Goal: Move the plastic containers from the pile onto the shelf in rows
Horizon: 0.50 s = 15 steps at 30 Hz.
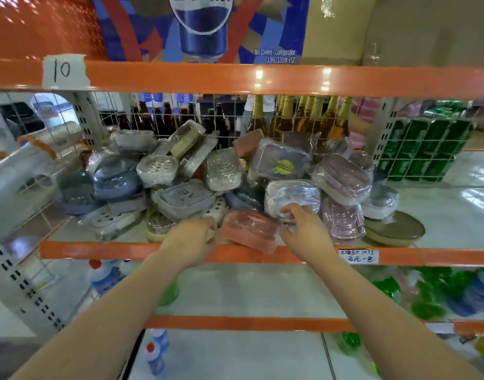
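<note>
Plastic containers (235,176), most wrapped in clear film, lie heaped in a loose pile across the middle of the shelf (441,220), spreading from the far wire mesh back (421,149) to the near orange rail (125,249). None stand in a row; they lean and overlap at all angles.

Your left hand (192,238) reaches over the rail at the near edge of the pile, fingers curled around the edge of a pale container (212,215) there, though the hand hides how firm the hold is. Just right of it lies a salmon-pink container (250,229), tilted, its near corner overhanging the rail. Your right hand (304,229) sits just right of that pink one, fingers bent and pinching the film of a clear wrapped container (293,197) above it.

Farther right, a pink-ribbed container (342,219) stands on edge, and an olive oval dish (394,229) rests flat at the right end of the pile. At the left end sits a blue-grey round container (116,178). Behind the mesh stand brown glass bottles (164,119) and gold-foiled bottles (306,116). A taped label reading 10 (63,70) marks the upper rail, and a handwritten price tag (358,256) sticks to the near rail on the right.
</note>
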Available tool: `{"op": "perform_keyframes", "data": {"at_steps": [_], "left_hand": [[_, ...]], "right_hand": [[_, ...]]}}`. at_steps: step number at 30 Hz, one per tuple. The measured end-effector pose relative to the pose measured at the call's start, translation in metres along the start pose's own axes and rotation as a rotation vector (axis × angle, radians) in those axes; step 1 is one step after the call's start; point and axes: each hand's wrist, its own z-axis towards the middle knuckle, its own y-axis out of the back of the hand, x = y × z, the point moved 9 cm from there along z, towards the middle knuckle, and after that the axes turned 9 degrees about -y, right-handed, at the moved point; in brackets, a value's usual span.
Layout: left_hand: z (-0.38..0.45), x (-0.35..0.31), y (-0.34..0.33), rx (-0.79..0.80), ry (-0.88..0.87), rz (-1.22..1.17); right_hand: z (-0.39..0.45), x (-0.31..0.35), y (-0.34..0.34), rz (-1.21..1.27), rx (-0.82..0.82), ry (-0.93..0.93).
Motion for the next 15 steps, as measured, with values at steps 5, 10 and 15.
{"op": "perform_keyframes", "data": {"at_steps": [5,10,15], "left_hand": [[0.040,0.008,0.019,-0.092,0.041,0.041],[0.057,0.034,0.042,-0.238,0.117,0.016],[0.056,0.067,0.050,-0.354,0.178,-0.034]], "right_hand": [[0.046,0.022,0.005,0.042,0.028,0.076],[0.080,0.058,-0.007,0.044,0.013,0.229],[0.103,0.093,-0.036,0.075,0.076,0.319]]}}
